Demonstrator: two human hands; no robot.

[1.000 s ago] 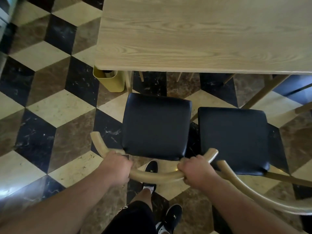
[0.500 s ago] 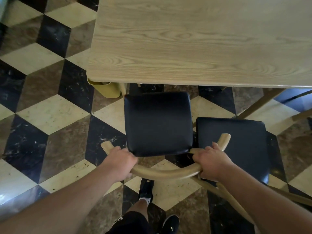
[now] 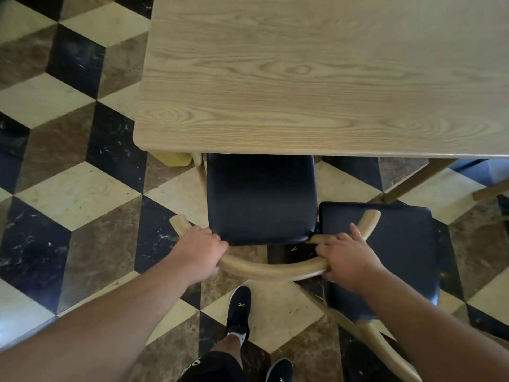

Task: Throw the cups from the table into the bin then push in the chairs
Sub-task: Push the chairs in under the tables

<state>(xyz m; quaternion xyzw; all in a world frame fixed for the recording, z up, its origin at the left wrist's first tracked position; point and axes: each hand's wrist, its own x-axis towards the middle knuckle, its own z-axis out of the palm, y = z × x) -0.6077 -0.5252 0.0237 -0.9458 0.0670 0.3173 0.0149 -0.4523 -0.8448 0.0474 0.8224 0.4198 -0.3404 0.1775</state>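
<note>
No cups show on the table [image 3: 316, 78]. We clamp left hand [image 3: 199, 253] and right hand [image 3: 345, 259] fingers on the first chair [image 3: 261, 197] backrest at 6 o'clock; its seat front meets the table edge. The second chair [image 3: 399, 244], at 4 o'clock, stands out.

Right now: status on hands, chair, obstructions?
Left hand and right hand grip curved backrest. Left chair seat front at table edge. Second chair close alongside right.
</note>
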